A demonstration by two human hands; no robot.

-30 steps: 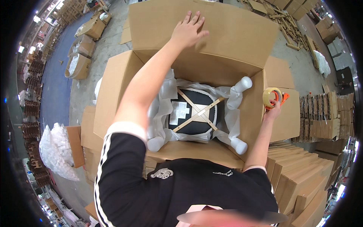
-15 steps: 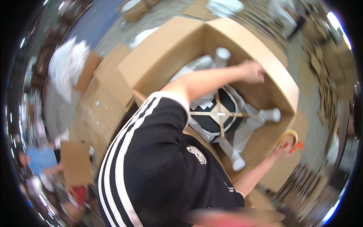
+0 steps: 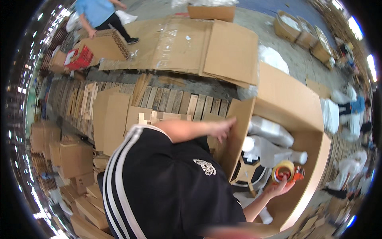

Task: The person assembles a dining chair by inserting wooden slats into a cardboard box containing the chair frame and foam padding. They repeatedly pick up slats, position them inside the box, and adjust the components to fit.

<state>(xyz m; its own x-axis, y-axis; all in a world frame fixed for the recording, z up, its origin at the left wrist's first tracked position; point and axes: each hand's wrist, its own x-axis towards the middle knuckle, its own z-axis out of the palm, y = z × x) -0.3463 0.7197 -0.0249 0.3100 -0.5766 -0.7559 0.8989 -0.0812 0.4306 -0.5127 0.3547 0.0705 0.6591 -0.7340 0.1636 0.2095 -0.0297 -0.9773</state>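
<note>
My right hand (image 3: 280,186) is gripping the orange tape dispenser (image 3: 285,172) over the open cardboard box (image 3: 296,107) at the right, while my left hand (image 3: 223,129) is pressing open-fingered against its left flap (image 3: 238,135)

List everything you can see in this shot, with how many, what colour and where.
Open cardboard box: one, brown, right.
Plastic-wrapped white parts: several, inside the box.
Round black item with crossed tan straps: one, box bottom.
Orange tape dispenser with tan roll: one, over the box.
Flattened cardboard sheets: several, brown, top centre.
Wooden pallets: centre left.
Person in blue top: one, top left.
Left hand: on the box flap.
Right hand: holding the dispenser.
</note>
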